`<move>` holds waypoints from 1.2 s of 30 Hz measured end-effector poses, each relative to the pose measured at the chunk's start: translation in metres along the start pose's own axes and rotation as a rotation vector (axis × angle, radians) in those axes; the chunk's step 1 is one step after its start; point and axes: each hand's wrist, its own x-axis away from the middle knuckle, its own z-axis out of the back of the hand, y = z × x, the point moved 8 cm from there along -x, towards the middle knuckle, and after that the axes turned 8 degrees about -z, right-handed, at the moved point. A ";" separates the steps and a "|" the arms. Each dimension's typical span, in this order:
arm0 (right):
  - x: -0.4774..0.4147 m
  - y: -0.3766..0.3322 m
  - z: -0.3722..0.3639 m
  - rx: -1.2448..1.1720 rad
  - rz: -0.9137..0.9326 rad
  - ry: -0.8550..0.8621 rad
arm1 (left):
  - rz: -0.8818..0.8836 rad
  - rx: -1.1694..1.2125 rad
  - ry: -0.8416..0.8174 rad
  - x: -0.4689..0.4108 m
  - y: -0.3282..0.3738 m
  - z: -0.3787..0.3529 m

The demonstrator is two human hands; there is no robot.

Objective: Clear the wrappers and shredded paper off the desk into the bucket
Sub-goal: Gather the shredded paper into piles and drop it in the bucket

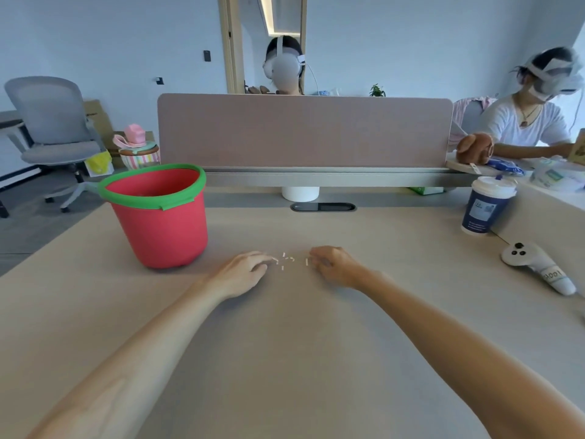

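Left hand (243,272) and right hand (332,264), palms down on the desk (285,359), fingers curled loosely inward; whether either pinches a scrap cannot be told. Between the fingertips lie about seven small white shredded paper bits (286,260), scattered, some touching the fingers. Surface: pale wood-grain desk in an office with pale walls. One red bucket (161,220) with a green rim stands upright, left of the hands, near the left hand. One pink divider panel (304,131) closes the far edge. Right side: one lidded paper cup (486,205) and one white controller (535,267), well apart from the paper. One grey office chair (50,128) stands at far left.
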 end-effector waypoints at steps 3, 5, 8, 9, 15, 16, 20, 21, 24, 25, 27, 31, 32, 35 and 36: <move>0.000 0.010 -0.016 0.248 -0.032 -0.095 | 0.069 -0.106 -0.113 0.002 -0.012 -0.014; -0.004 0.012 -0.031 0.351 -0.035 -0.140 | 0.075 -0.163 -0.175 -0.004 -0.009 -0.025; -0.013 0.001 -0.041 0.380 0.003 -0.172 | 0.072 -0.142 -0.195 -0.020 -0.001 -0.031; -0.016 -0.002 -0.043 0.390 0.023 -0.188 | 0.068 -0.117 -0.198 -0.025 0.000 -0.032; -0.027 0.007 -0.028 0.353 0.074 -0.123 | 0.023 -0.121 -0.220 -0.041 -0.012 -0.036; -0.028 0.013 -0.023 0.311 0.055 -0.085 | 0.014 -0.122 -0.205 -0.044 -0.012 -0.036; -0.032 0.015 -0.009 0.111 0.052 0.007 | -0.048 -0.096 -0.108 -0.053 0.003 -0.032; -0.033 0.011 -0.007 0.080 0.059 0.017 | -0.072 -0.082 -0.079 -0.054 0.006 -0.030; -0.035 0.001 -0.006 0.023 0.078 0.009 | -0.085 0.005 0.052 -0.049 0.004 -0.017; -0.036 -0.002 -0.007 0.008 0.088 0.002 | -0.058 0.037 0.080 -0.045 -0.001 -0.012; -0.038 -0.010 -0.009 -0.008 0.117 -0.013 | -0.024 0.044 0.103 -0.037 -0.012 -0.002; -0.043 -0.033 -0.012 -0.050 0.179 -0.052 | -0.003 0.059 0.089 -0.026 -0.022 0.008; -0.045 -0.036 -0.013 -0.058 0.181 -0.055 | -0.001 0.065 0.082 -0.025 -0.023 0.009; -0.051 -0.038 -0.015 -0.060 0.159 -0.051 | 0.013 0.070 0.073 -0.024 -0.026 0.010; -0.052 -0.037 -0.016 -0.059 0.150 -0.053 | 0.018 0.072 0.075 -0.024 -0.026 0.011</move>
